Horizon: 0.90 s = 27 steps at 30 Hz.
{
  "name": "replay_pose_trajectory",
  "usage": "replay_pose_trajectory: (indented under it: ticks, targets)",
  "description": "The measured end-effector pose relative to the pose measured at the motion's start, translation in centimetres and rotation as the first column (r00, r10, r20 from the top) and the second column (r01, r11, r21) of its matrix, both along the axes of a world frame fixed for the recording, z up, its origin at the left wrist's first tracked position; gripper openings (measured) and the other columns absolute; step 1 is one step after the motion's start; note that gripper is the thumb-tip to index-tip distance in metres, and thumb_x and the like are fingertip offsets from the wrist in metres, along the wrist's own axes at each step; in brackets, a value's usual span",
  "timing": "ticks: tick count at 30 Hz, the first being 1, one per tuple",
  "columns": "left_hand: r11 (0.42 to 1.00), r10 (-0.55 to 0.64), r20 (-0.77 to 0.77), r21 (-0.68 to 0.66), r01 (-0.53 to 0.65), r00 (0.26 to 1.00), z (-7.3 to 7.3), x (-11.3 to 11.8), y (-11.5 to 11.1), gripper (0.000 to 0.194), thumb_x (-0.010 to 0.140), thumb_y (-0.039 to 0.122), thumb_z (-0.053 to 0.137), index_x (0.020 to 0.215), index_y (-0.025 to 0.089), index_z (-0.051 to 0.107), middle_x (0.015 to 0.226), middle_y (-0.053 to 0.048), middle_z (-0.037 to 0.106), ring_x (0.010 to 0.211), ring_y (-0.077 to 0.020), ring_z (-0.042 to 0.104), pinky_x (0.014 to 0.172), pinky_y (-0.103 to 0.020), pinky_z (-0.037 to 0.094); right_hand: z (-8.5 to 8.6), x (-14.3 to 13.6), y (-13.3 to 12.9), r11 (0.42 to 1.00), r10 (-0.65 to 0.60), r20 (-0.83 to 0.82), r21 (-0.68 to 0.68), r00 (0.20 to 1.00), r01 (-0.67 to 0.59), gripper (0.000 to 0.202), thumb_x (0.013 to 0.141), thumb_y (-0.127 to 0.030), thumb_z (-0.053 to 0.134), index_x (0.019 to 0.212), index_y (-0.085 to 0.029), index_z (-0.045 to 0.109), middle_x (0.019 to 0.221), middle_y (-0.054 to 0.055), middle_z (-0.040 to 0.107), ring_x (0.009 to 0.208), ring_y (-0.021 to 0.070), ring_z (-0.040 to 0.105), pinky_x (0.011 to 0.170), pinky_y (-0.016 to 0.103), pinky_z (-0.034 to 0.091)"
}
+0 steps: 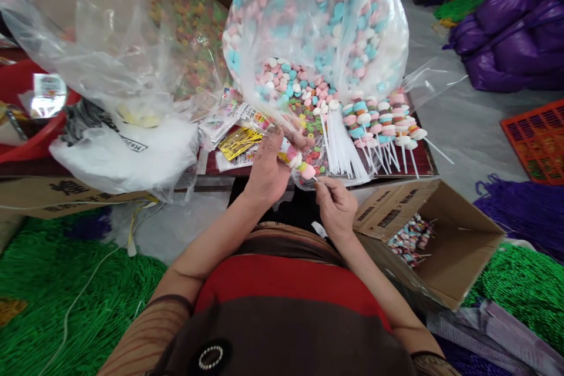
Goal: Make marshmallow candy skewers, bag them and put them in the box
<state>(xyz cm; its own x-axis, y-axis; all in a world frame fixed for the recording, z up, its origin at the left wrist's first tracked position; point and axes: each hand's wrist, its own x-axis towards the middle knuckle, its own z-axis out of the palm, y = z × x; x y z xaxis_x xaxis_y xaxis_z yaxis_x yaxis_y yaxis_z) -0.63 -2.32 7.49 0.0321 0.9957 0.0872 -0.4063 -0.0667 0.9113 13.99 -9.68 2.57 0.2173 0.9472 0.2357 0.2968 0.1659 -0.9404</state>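
A candy skewer (307,171) with pink, white and yellow pieces is held between my hands, in front of the table edge. My left hand (268,170) closes around its upper end; a bit of colourful printed film shows by the fingers, too small to make out fully. My right hand (337,205) pinches the white stick below the lowest pink piece. Just beyond lie loose gummy rings (312,155), a fan of white sticks (339,150) and finished marshmallow skewers (383,123). Gold twist ties (240,142) rest on printed packets (220,123) near my left hand.
A big clear bag of pastel marshmallows (317,17) stands at the back, beside a bag of gummy rings (198,35). A white plastic bag (132,153) and a red basin (26,150) are left. An open carton (462,247) holding wrapped skewers stands low right.
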Motion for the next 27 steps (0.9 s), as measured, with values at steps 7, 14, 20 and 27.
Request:
replay_pose_trajectory:
  ticks: [7, 14, 20, 27]
  targets:
    - [0.999, -0.036, 0.036, -0.037, 0.037, 0.999, 0.7, 0.6, -0.6, 0.051, 0.091, 0.072, 0.059, 0.076, 0.023, 0.057, 0.07, -0.001, 0.061, 0.08, -0.0194, 0.071, 0.059, -0.031, 0.056, 0.9, -0.4, 0.3, 0.919, 0.069, -0.496, -0.307, 0.865, -0.249, 0.045, 0.085, -0.065, 0.07, 0.083, -0.021, 0.069, 0.053, -0.006, 0.055, 0.038, 0.0061, 0.031, 0.037, 0.023, 0.025]
    - [0.995, -0.091, 0.055, -0.032, 0.093, 0.994, 0.5, 1.2, -0.9, 0.05, 0.088, 0.068, 0.066, 0.074, 0.02, 0.059, 0.07, 0.0, 0.063, 0.067, -0.0127, 0.065, 0.056, -0.026, 0.047, 1.7, -1.0, 1.1, 0.875, 0.113, -0.625, -0.306, 0.772, -0.376, 0.045, 0.085, -0.067, 0.07, 0.083, -0.023, 0.065, 0.04, -0.014, 0.031, 0.037, 0.008, 0.036, 0.049, 0.025, 0.045]
    - [0.999, -0.011, 0.045, -0.047, 0.014, 0.999, 0.7, 0.4, -0.1, 0.044, 0.086, 0.061, 0.072, 0.074, 0.021, 0.061, 0.069, 0.001, 0.063, 0.064, -0.0111, 0.061, 0.054, -0.025, 0.041, 1.5, -0.9, 0.5, 0.916, 0.203, -0.412, -0.241, 0.888, -0.321, 0.038, 0.085, -0.059, 0.075, 0.095, -0.023, 0.075, 0.057, -0.006, 0.059, 0.049, 0.0092, 0.05, 0.05, 0.024, 0.043]
    - [0.968, -0.249, 0.001, -0.019, 0.249, 0.968, 0.0, -1.1, -0.5, 0.076, 0.059, 0.08, 0.082, 0.109, 0.025, 0.066, 0.105, -0.008, 0.074, 0.106, -0.0247, 0.071, 0.081, -0.034, 0.057, 0.7, -1.6, 0.4, 0.916, 0.212, -0.492, -0.2, 0.844, -0.347, 0.031, 0.09, -0.053, 0.071, 0.098, -0.024, 0.078, 0.057, -0.006, 0.06, 0.046, 0.0082, 0.048, 0.048, 0.023, 0.042]
